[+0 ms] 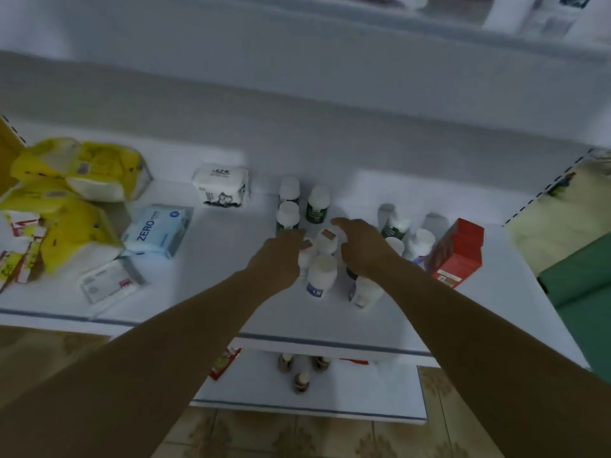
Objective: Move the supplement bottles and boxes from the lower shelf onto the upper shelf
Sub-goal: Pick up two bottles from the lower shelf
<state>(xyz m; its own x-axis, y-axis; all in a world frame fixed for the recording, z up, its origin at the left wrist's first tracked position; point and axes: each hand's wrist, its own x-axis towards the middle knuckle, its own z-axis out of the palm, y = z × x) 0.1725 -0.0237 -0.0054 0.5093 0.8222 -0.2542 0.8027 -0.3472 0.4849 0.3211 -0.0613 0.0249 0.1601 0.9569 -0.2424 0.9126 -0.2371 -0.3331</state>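
Bottles [301,380] below look light, slick: take each round its body; your right grip [363,249] hangs spread, empty, left grip [277,259] unclear.

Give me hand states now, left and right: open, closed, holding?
Left hand: cannot tell; fingers reach a small white bottle, grip hidden.
Right hand: open, fingers stretched out over the bottles, holding nothing.

Upper shelf [231,292] bears bottles [321,272], box [458,252], tissue packs [82,170].

Dim, bluish light — soft motion blur, edges bowed by wide-angle lens
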